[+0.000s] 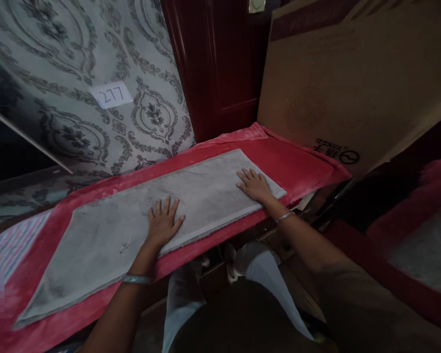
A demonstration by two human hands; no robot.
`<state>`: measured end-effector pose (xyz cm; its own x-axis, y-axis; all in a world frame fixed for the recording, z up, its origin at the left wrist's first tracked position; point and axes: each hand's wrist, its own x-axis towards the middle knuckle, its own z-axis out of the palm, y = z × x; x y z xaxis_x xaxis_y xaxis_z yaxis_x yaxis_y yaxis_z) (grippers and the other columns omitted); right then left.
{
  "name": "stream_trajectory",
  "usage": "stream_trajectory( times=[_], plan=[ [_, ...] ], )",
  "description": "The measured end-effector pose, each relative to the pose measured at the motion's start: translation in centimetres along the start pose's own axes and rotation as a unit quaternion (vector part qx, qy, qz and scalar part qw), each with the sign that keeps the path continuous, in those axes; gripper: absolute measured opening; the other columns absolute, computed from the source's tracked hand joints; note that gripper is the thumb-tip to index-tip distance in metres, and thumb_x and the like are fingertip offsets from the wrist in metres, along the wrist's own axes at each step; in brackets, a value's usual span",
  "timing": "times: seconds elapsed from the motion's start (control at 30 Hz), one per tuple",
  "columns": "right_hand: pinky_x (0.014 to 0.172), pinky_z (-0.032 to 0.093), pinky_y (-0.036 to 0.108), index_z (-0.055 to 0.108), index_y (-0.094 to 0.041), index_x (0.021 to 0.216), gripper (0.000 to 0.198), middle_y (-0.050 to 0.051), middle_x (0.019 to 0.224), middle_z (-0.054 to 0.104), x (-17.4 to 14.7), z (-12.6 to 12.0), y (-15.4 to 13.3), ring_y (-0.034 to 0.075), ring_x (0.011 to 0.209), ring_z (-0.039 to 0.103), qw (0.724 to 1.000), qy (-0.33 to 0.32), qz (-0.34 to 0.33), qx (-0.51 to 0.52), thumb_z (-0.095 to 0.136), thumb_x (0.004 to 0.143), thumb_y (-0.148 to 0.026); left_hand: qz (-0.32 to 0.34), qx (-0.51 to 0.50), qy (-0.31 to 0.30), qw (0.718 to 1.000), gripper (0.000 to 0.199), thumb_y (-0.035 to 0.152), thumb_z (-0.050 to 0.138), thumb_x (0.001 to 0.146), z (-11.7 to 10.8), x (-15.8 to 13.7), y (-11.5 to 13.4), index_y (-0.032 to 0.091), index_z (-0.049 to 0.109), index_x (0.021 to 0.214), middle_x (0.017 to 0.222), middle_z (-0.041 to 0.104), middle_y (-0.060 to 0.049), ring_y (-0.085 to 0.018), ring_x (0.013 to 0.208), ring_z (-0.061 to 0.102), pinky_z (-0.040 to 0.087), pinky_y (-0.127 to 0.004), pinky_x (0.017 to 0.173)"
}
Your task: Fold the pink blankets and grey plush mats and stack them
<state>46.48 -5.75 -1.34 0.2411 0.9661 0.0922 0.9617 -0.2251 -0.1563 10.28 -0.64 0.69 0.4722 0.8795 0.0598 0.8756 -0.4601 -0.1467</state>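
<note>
Item: grey felt mat (139, 220), long and flat, laid lengthwise on a red plush cover (297, 166) over a narrow bench, its near edge close to the bench's front.

Hands: we rest our left hand (164, 223) flat near the mat's middle, fingers spread, palm down, gripping nothing. Our right hand (255, 185) lies flat on the mat's right end, fingers extended, also gripping nothing. A bangle (136, 279) sits on the left wrist, a thin bracelet (284, 216) on the right.

Surroundings: patterned wallpaper (77, 73) behind the bench, carrying a paper label (111, 94) marked 277; a dark red door (220, 63); a large cardboard sheet (353, 78) leaning at the right; a striped cloth (11, 245) at the far left.

Risks, as we judge them: the plush cover looks slippery, so uneven pressure from either palm could slide the mat off the front edge. Pushing the two hands toward each other could buckle it. The leaning cardboard could tip onto the bench if bumped.
</note>
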Motion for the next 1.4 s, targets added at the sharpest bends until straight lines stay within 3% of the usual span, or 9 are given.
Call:
stream_trajectory(
  times=[0.27,0.47,0.6,0.73,0.93,1.07,1.2,1.3,1.4],
  plan=[
    [0.122,0.017,0.051,0.026,-0.030,0.160,0.062,0.004,0.168,0.017,-1.3,-0.9,0.2,0.029,0.154,0.016,0.998,-0.041,0.037,-0.008,0.026,0.103,-0.055,-0.002,0.015,0.023,1.000,0.064,0.051,0.040,0.099,0.5,0.3,-0.5,0.028,0.031,0.158,0.167,0.024,-0.010,-0.041,0.153,0.020,0.023,-0.065,0.117],
    [0.120,0.021,0.055,0.030,-0.030,0.159,0.060,0.005,0.168,0.020,-3.9,-0.9,1.5,0.031,0.153,0.016,0.997,-0.019,0.079,-0.011,0.028,0.104,-0.054,-0.008,0.010,0.028,1.000,0.063,0.049,0.042,0.098,0.4,0.3,-0.5,0.029,0.034,0.157,0.166,0.026,-0.010,-0.040,0.152,0.022,0.023,-0.064,0.117],
    [0.114,0.033,0.045,0.039,-0.024,0.155,0.058,0.010,0.162,0.034,-4.4,-1.4,1.9,0.030,0.146,0.034,0.989,0.013,0.145,0.021,0.039,0.102,-0.048,-0.008,0.009,0.029,1.000,0.062,0.048,0.041,0.099,0.3,0.3,-0.4,0.029,0.033,0.157,0.166,0.026,-0.009,-0.040,0.152,0.022,0.024,-0.065,0.117],
    [0.098,0.046,0.039,0.053,-0.014,0.143,0.049,0.019,0.137,0.060,-3.7,-3.0,3.0,0.029,0.127,0.056,0.976,0.020,0.211,0.038,0.041,0.101,-0.036,-0.005,0.018,0.037,0.999,0.062,0.047,0.042,0.098,0.6,0.2,-0.6,0.028,0.035,0.156,0.165,0.027,-0.010,-0.041,0.152,0.023,0.024,-0.066,0.117],
    [0.086,0.050,0.029,0.064,-0.016,0.129,0.040,0.014,0.124,0.070,-2.3,-4.2,4.3,0.024,0.114,0.066,0.969,-0.007,0.234,0.080,0.045,0.100,-0.036,0.023,0.004,0.044,0.999,0.061,0.047,0.043,0.097,0.2,0.8,-0.9,0.023,0.042,0.153,0.163,0.032,-0.014,-0.039,0.151,0.028,0.025,-0.064,0.117],
    [0.084,0.050,0.031,0.062,-0.016,0.130,0.041,0.016,0.121,0.070,-2.5,-3.0,3.9,0.025,0.111,0.068,0.964,0.004,0.252,0.083,0.040,0.102,-0.037,0.147,-0.047,0.029,0.988,0.056,0.044,0.040,0.099,-1.5,4.6,3.0,0.024,0.047,0.150,0.163,0.033,-0.013,-0.033,0.152,0.028,0.021,-0.061,0.121],
    [0.084,0.050,0.033,0.059,-0.018,0.132,0.042,0.015,0.122,0.070,-3.0,-1.4,3.6,0.025,0.108,0.069,0.964,0.036,0.251,0.081,0.035,0.104,-0.037,0.288,-0.107,-0.012,0.952,0.060,0.047,0.042,0.099,-3.5,11.5,11.0,0.030,0.035,0.156,0.168,0.020,-0.010,-0.029,0.155,0.017,0.016,-0.061,0.123],
    [0.082,0.050,0.033,0.058,-0.020,0.134,0.042,0.013,0.119,0.071,-3.1,-0.7,3.9,0.026,0.105,0.070,0.964,0.039,0.250,0.083,0.035,0.104,-0.038,0.307,-0.120,-0.037,0.943,0.061,0.050,0.034,0.101,-4.1,16.6,16.5,0.028,0.029,0.158,0.169,0.019,-0.009,-0.029,0.156,0.013,0.012,-0.062,0.123],
    [0.081,0.049,0.032,0.058,-0.021,0.134,0.042,0.012,0.117,0.072,-3.0,-0.3,4.3,0.025,0.103,0.070,0.964,0.041,0.249,0.087,0.033,0.105,-0.039,0.314,-0.105,-0.049,0.942,0.067,0.053,0.035,0.100,-3.2,20.0,19.4,0.025,0.025,0.160,0.169,0.018,-0.012,-0.033,0.156,0.011,0.011,-0.065,0.122]
  ],
)
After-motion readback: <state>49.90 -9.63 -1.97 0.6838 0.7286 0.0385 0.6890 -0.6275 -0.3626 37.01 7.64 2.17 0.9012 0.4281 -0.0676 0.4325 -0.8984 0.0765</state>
